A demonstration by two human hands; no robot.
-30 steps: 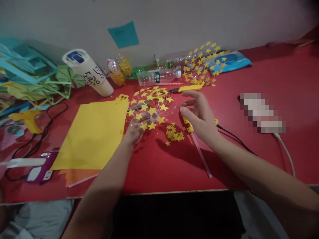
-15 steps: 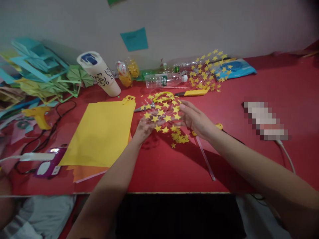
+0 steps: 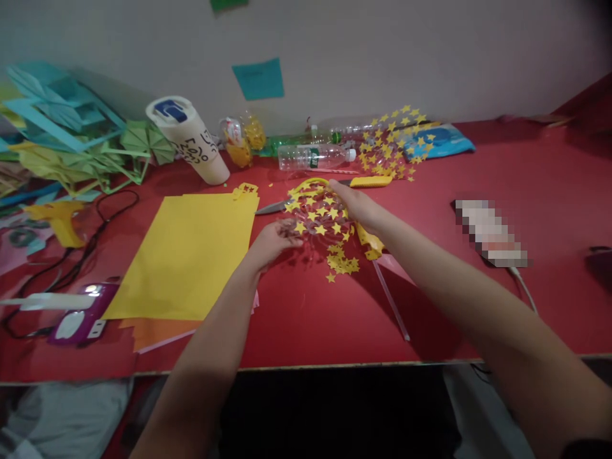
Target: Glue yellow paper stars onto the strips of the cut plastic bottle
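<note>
A clear plastic piece dotted with yellow stars [image 3: 313,215] is between my hands, low over the table. My left hand [image 3: 276,242] has its fingers bent in at the near left edge. My right hand [image 3: 356,203] curves over the right side, fingertips at the far edge, partly hidden by the hand itself. Just behind lie scissors [image 3: 273,208] with a yellow handle, partly covered by the piece. A pile of loose yellow stars [image 3: 340,262] is close in front. Beneath my right wrist sits a yellow glue gun [image 3: 369,242] with a clear glue stick [image 3: 393,303].
Yellow paper sheets [image 3: 186,255] lie left, a second glue gun [image 3: 60,222] beyond them. Along the wall stand a white tumbler [image 3: 191,143], plastic bottles [image 3: 313,157] and another starred piece [image 3: 389,150]. A yellow cutter [image 3: 370,182] lies behind; a blurred-out phone [image 3: 490,233] lies right.
My left hand has come out from behind the starred piece to its near left edge. My right hand has shifted up and over its right side. The glue gun shows more now.
</note>
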